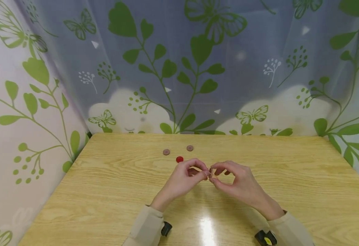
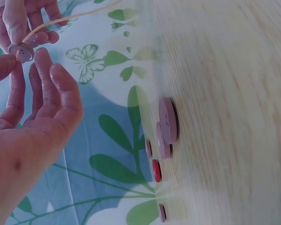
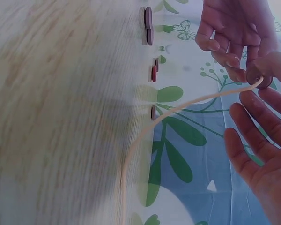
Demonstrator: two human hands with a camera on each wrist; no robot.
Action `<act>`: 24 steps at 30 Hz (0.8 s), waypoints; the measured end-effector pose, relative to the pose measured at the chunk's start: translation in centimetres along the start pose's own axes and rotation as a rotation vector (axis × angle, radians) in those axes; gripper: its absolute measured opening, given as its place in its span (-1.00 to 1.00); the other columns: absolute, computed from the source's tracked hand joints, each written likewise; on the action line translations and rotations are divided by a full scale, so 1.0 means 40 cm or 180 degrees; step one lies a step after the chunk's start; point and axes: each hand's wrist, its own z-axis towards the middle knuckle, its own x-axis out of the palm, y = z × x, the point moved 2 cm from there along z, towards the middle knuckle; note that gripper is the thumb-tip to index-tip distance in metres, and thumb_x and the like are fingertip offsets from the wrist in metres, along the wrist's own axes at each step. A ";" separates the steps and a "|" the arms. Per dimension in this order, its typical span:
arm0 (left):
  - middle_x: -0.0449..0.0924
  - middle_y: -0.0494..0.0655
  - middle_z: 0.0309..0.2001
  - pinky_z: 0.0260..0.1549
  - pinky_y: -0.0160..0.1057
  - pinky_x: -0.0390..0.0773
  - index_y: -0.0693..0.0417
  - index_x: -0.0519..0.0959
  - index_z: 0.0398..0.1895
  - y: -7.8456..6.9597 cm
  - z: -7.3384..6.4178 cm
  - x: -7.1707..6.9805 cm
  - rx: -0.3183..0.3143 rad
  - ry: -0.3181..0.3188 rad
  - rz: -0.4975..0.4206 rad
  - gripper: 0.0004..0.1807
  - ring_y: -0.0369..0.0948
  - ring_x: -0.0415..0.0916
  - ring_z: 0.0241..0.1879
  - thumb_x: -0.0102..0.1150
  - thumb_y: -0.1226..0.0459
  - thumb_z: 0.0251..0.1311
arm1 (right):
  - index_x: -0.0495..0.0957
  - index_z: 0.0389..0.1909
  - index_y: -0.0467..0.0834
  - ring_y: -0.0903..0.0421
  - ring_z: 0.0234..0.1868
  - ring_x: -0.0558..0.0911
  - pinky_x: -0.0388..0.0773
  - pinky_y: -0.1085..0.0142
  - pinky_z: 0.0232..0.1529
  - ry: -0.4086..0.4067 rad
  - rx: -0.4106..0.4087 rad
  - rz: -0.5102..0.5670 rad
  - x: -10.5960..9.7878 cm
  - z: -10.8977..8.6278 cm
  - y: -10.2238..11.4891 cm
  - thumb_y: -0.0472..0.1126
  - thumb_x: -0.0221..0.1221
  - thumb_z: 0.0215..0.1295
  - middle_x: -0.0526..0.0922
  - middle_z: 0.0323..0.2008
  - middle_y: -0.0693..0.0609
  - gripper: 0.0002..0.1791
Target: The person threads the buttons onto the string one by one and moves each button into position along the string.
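A brownish-pink button (image 1: 210, 173) is held up between the two hands over the table. The right hand (image 1: 235, 176) pinches it at the rim with thumb and forefinger. The left hand (image 1: 187, 177) has its thumb and forefinger right at the button's face, pinching the tip of a pale cord there. In the left wrist view the cord (image 2: 61, 19) runs from the button (image 2: 23, 52) past the right hand's fingers. In the right wrist view the cord (image 3: 192, 101) curves from the button (image 3: 260, 79) down to the table.
Two brownish buttons (image 1: 166, 152) (image 1: 190, 148) and a red button (image 1: 179, 159) lie beyond the hands on the wooden table (image 1: 105, 191). In the left wrist view, further mauve buttons (image 2: 168, 120) lie on the tabletop. A leaf-patterned curtain (image 1: 167, 68) hangs behind the table.
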 end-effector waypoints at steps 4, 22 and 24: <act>0.71 0.04 -0.08 -0.08 -0.26 0.62 0.10 0.63 -0.13 0.001 -0.003 -0.004 0.0022 -0.0012 0.0096 -0.90 -0.03 0.74 -0.09 0.22 0.26 0.41 | 0.68 -0.08 -0.08 0.18 -0.32 0.69 0.52 0.58 -0.26 0.0024 -0.0026 -0.0020 0.001 0.000 0.001 -0.45 0.47 -0.02 0.76 -0.29 0.11 -0.56; 0.69 -0.04 -0.10 -0.21 -0.25 0.60 0.02 0.63 -0.14 0.011 -0.019 -0.027 -0.0060 -0.0039 0.0246 -0.88 -0.25 0.69 -0.13 0.22 0.19 0.41 | 0.69 -0.08 -0.10 0.14 -0.30 0.73 0.56 0.58 -0.18 0.0243 -0.0059 0.0022 0.001 -0.006 -0.002 -0.43 0.47 0.03 0.79 -0.23 0.09 -0.60; 0.69 -0.05 -0.10 -0.25 -0.26 0.59 0.01 0.63 -0.15 0.011 -0.020 -0.029 -0.0074 -0.0028 0.0245 -0.88 -0.24 0.69 -0.13 0.22 0.18 0.41 | 0.69 -0.09 -0.10 0.15 -0.30 0.73 0.57 0.58 -0.17 0.0252 -0.0083 0.0018 0.001 -0.006 -0.003 -0.43 0.47 0.02 0.79 -0.23 0.09 -0.60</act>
